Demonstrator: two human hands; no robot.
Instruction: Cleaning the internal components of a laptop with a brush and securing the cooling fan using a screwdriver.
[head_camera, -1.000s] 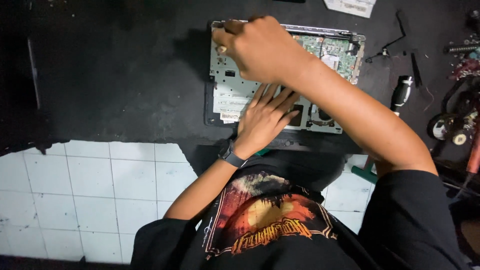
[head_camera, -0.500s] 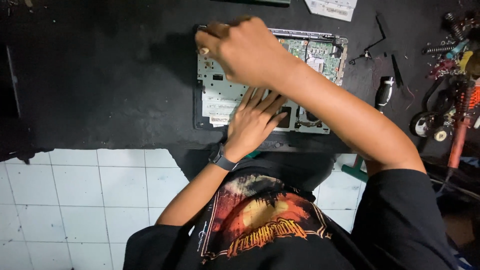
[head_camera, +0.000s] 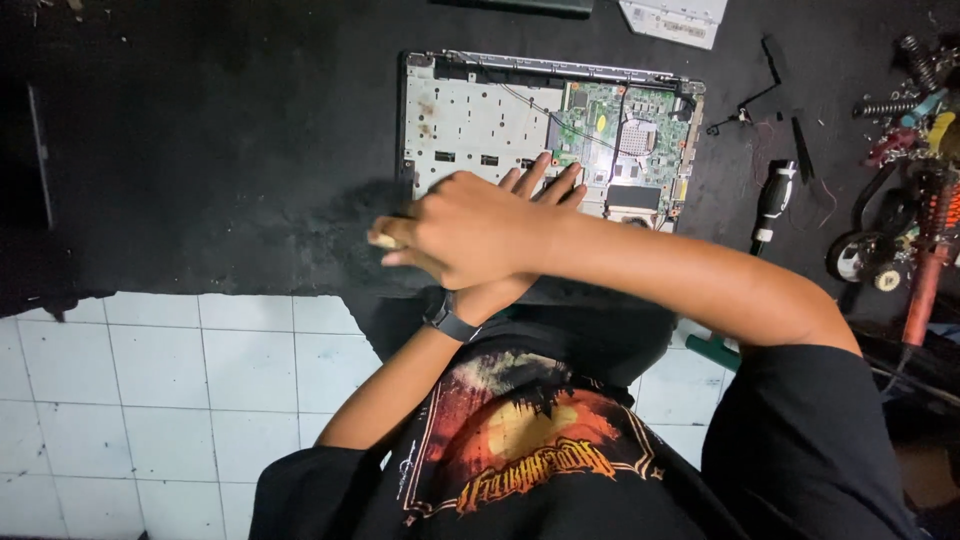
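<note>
1. Opened laptop chassis (head_camera: 480, 120) lies on the black surface (head_camera: 200, 150).
2. Left hand (head_camera: 535, 190) flat, fingers spread, on the chassis near edge.
3. Right hand (head_camera: 465, 235) crosses over it, curled; grip unclear, blurred.
4. Bare surface left of the chassis; screwdriver (head_camera: 772, 205) right.

Wide bare room is offered by the black mat (head_camera: 200, 150) left of the opened laptop base (head_camera: 470, 115). The near edge of the base is covered by the crossed left hand (head_camera: 535, 200) and right hand (head_camera: 465, 235). The right side is crowded by a screwdriver (head_camera: 772, 205) and a heap of tools (head_camera: 915, 180)
</note>
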